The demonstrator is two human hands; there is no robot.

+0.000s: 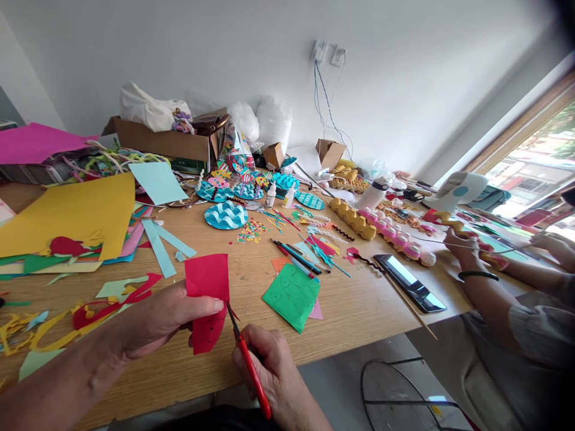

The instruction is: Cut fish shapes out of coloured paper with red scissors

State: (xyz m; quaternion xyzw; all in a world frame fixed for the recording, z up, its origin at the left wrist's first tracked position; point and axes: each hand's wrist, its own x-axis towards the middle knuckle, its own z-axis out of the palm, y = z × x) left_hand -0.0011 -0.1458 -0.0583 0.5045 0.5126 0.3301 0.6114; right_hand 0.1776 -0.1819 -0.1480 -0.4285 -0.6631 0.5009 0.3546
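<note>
While the left hand (168,314) is pinching the red paper (206,274) near, left of centre over the table (350,317), the right hand (276,362) is gripping red-handled scissors (252,372), seemingly cutting its right edge, next snip probably needing steady paper.

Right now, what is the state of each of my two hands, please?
Left hand: closed, pinching the red paper.
Right hand: closed around the red-handled scissors, blades at the paper's edge.

Right hand (275,365) partly hides the red scissors (254,377)
</note>
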